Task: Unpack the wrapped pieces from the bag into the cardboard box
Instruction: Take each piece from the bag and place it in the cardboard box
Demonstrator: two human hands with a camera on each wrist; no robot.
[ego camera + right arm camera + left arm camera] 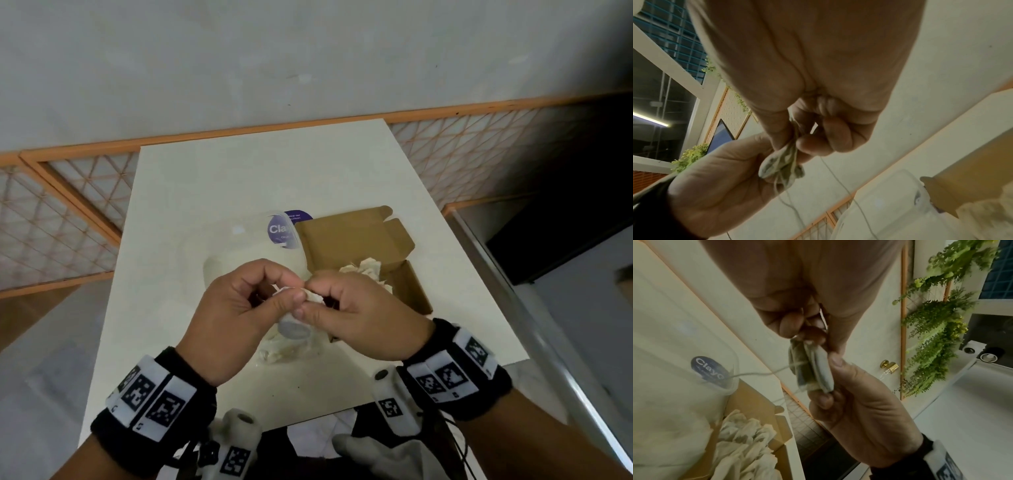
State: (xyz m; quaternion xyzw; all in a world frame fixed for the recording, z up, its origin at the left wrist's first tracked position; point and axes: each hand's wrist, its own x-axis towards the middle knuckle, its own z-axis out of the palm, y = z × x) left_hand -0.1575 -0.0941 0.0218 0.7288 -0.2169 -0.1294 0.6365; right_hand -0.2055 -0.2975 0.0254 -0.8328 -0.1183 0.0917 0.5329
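Both hands meet above the middle of the white table [274, 178]. My left hand [293, 289] [812, 337] and right hand [313, 294] [793, 144] pinch one small pale crumpled bundle [310, 295] [812, 368] [781, 165] from opposite sides. Thin strings hang from it. I cannot tell whether it is a wrapped piece or the bag's gathered top. Right below the hands lies a translucent bag [291, 346] with a grey round piece [293, 329] inside. The open cardboard box [342, 236] [748, 402] stands just right of the hands, with crumpled white paper [363, 269] [744, 443] in it.
A clear plastic tub [239, 240] with a purple label [284, 229] stands behind the hands, touching the box's left side. The table's right edge runs close past the box. An orange lattice fence [68, 212] borders the far side.
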